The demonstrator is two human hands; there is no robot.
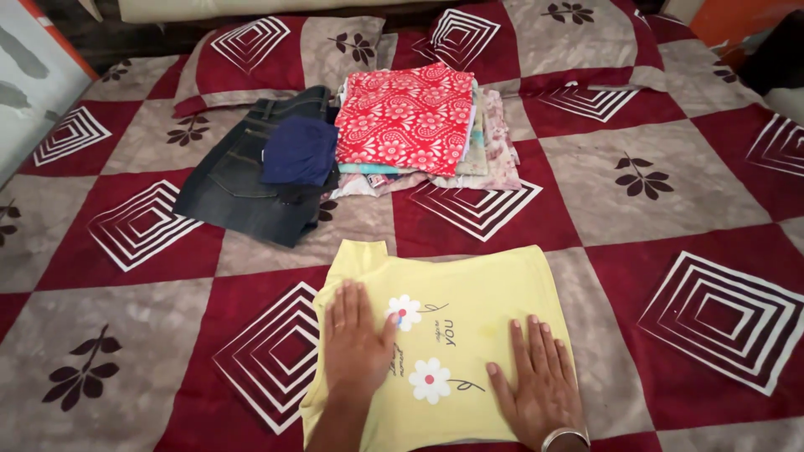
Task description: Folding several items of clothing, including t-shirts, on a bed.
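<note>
A yellow T-shirt (469, 293) with white flower prints lies spread flat on the bed near the front edge. My left hand (356, 339) rests palm down on its left side, fingers together and stretched out. My right hand (540, 385) presses flat on its lower right part, with a metal bangle at the wrist. Neither hand grips the cloth.
Behind the shirt sits a stack of folded clothes (494, 146) topped by a red patterned piece (406, 117). To its left lie dark jeans (243, 180) with a navy garment (299, 151) on them. A red and beige checked bedspread (670, 192) covers the bed; a matching pillow (276, 50) lies at the back.
</note>
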